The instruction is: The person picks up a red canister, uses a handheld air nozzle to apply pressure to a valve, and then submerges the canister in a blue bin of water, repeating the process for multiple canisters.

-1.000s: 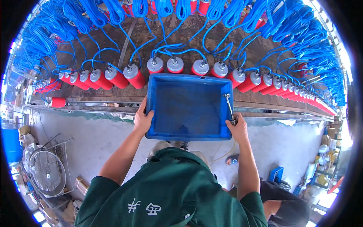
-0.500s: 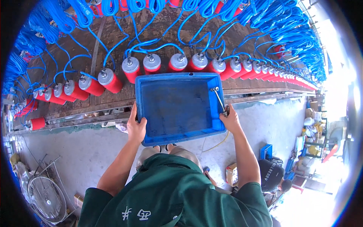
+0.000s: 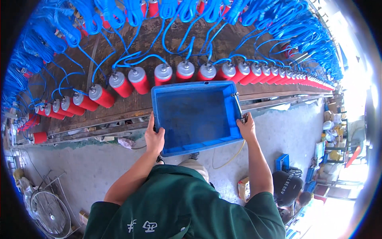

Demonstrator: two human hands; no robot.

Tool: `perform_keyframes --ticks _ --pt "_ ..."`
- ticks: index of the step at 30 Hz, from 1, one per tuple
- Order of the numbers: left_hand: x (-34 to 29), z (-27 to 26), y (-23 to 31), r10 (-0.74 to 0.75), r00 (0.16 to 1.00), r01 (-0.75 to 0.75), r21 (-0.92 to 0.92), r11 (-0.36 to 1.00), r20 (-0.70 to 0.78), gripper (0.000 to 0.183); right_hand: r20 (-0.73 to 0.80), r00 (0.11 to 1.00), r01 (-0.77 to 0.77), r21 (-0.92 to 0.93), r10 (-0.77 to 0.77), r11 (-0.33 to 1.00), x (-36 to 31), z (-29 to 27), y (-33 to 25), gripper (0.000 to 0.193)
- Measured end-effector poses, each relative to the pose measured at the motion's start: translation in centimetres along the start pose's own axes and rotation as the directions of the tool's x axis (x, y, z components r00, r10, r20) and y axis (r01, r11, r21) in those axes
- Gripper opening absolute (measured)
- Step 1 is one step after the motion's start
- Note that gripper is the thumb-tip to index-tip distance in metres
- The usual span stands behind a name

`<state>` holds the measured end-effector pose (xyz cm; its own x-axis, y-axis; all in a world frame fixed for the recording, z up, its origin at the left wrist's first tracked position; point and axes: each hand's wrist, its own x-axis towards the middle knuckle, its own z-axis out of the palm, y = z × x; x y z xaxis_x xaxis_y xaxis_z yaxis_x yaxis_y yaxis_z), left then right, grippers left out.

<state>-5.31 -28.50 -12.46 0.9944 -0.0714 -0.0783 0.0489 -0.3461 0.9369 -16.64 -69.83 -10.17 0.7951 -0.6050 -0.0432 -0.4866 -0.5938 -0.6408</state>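
Observation:
Between my hands is an empty-looking blue plastic bin [image 3: 194,115], tilted so that its inside faces me. My left hand [image 3: 154,138] is closed on its left side, thumb on the near rim. On the other side, my right hand [image 3: 247,128] grips the right wall and also pins a slim metal wrench [image 3: 238,104] along it. The wrench's round head lies near the far right corner; its other end is partly covered by my fingers. Just beyond the bin, red cylinders with grey caps [image 3: 185,69] stand along the bench edge.
Bundled blue cables [image 3: 187,11] lie across the far side of the wooden bench [image 3: 131,44]. A wheel-like round frame [image 3: 51,211] stands on the floor at lower left. A person in a black cap [image 3: 287,188] is at lower right, near a blue crate [image 3: 282,162].
The bin and my hands have moved right along the bench, past the cylinders. The wrench's head has swung from over the bin's inside to its right rim.

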Motion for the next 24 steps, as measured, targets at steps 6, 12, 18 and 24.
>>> perform_keyframes --ticks 6,12,18,24 --pt "-0.4 5.9 1.3 -0.01 1.0 0.012 0.072 0.997 -0.019 0.079 -0.078 0.995 0.06 0.046 -0.056 0.997 3.1 -2.9 4.2 0.041" --pt "-1.3 11.8 4.2 -0.059 0.998 0.06 0.059 0.996 -0.006 0.079 -0.058 0.998 0.03 0.06 -0.026 0.998 6.3 -6.7 8.4 0.045" --pt "-1.8 17.2 6.7 -0.07 0.997 0.071 0.067 0.995 -0.014 0.078 -0.097 0.995 0.014 0.043 -0.01 0.999 8.8 -9.7 11.8 0.048" --pt "-2.5 21.1 8.8 -0.089 0.995 0.09 0.03 0.996 -0.035 0.078 -0.113 0.993 0.033 0.015 -0.031 0.999 11.3 -11.9 14.6 0.054"
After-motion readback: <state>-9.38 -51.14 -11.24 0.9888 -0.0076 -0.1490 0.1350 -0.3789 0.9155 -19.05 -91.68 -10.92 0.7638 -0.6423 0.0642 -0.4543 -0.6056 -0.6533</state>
